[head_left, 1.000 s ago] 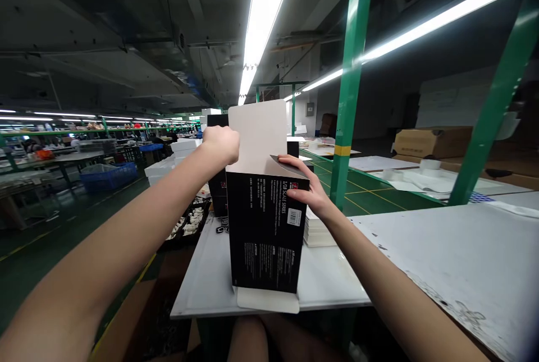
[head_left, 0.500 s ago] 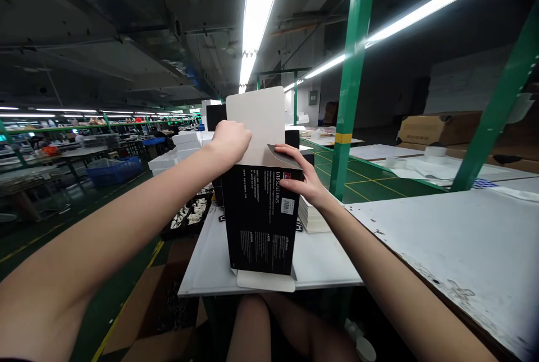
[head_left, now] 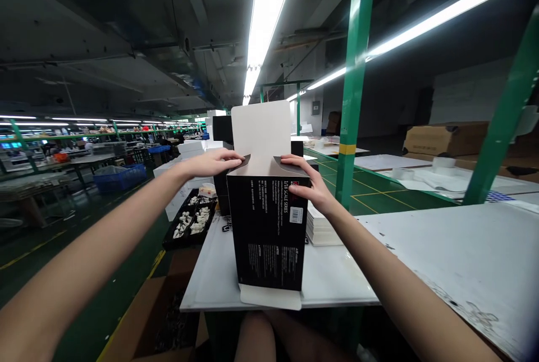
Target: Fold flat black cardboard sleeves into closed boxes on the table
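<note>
A tall black box (head_left: pixel 267 233) with white print stands upright on a white table (head_left: pixel 337 278), near its front edge. Its large white top flap (head_left: pixel 261 129) rises at the far side, and a white bottom flap (head_left: pixel 270 297) sticks out toward me. My left hand (head_left: pixel 219 161) rests its fingertips on the small left side flap, fingers extended. My right hand (head_left: pixel 309 182) holds the box's upper right corner, fingers over the right side flap and thumb against the printed face. The inside of the box is hidden.
Behind the box at right lies a stack of white sheets (head_left: pixel 322 227). Left of the table is a black tray (head_left: pixel 189 221) of small white parts. A green post (head_left: pixel 349 126) and another white table (head_left: pixel 442 244) stand at right.
My left hand has moved left and down from the top flap to the left side flap, and its fingers have opened out. My right hand stays at the right corner.
</note>
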Demonstrator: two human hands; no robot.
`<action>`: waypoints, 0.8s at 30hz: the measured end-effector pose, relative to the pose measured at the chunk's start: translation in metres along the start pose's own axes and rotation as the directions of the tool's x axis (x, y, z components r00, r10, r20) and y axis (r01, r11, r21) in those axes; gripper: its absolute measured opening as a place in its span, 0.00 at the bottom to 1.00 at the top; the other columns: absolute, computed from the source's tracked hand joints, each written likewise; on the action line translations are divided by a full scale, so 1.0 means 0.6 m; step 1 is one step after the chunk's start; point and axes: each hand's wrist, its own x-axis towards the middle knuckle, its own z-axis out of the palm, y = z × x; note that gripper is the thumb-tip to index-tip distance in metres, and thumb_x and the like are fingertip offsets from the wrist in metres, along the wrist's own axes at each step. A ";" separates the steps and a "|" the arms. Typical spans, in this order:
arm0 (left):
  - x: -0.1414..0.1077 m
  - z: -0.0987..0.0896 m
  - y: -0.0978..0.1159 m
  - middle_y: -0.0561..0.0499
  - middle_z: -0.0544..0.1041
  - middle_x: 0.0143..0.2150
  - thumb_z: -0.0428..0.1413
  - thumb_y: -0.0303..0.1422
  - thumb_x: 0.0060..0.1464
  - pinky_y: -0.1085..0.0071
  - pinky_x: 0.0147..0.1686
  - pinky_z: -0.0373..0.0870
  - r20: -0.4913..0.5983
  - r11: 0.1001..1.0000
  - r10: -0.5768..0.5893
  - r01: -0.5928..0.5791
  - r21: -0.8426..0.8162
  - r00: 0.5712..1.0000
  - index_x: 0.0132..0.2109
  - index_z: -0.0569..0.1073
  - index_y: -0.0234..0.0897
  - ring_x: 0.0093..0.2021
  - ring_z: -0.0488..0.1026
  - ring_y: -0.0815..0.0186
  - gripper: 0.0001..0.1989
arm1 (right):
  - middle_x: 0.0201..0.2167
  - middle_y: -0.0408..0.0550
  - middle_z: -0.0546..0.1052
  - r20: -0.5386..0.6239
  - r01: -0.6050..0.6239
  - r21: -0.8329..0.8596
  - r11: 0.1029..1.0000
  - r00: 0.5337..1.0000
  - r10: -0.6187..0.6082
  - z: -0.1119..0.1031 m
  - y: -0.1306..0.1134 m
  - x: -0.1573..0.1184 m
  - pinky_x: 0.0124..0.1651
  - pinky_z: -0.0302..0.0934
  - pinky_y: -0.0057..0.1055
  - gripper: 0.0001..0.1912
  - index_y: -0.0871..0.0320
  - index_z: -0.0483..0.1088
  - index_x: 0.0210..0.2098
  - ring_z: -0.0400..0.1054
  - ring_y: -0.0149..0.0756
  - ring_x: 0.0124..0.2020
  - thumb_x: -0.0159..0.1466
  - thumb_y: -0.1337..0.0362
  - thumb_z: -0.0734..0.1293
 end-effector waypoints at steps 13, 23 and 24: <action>0.030 0.139 -0.066 0.47 0.80 0.37 0.64 0.45 0.51 0.66 0.30 0.67 -0.061 0.501 -0.240 0.070 -0.862 0.969 0.44 0.80 0.38 0.31 0.73 0.64 0.18 | 0.56 0.47 0.79 -0.132 -0.118 0.123 0.985 0.982 0.134 0.006 0.018 0.021 0.77 0.47 0.57 0.20 0.47 0.84 0.41 0.64 0.56 0.68 0.67 0.45 0.64; 0.044 0.172 -0.050 0.50 0.82 0.58 0.62 0.25 0.38 0.64 0.54 0.72 -0.355 0.299 -0.165 -0.296 -0.907 0.920 0.54 0.78 0.41 0.55 0.78 0.58 0.31 | 0.72 0.45 0.68 -0.319 -0.243 0.441 0.864 0.857 0.404 0.021 0.014 0.043 0.73 0.55 0.62 0.35 0.46 0.73 0.58 0.60 0.61 0.72 0.49 0.58 0.68; 0.046 0.174 -0.051 0.50 0.83 0.56 0.63 0.25 0.37 0.63 0.54 0.72 -0.380 0.290 -0.187 -0.318 -0.903 0.906 0.53 0.78 0.41 0.53 0.79 0.58 0.30 | 0.72 0.46 0.68 -0.302 -0.241 0.486 0.840 0.856 0.420 0.023 0.011 0.044 0.71 0.58 0.60 0.38 0.46 0.70 0.61 0.63 0.59 0.70 0.48 0.59 0.68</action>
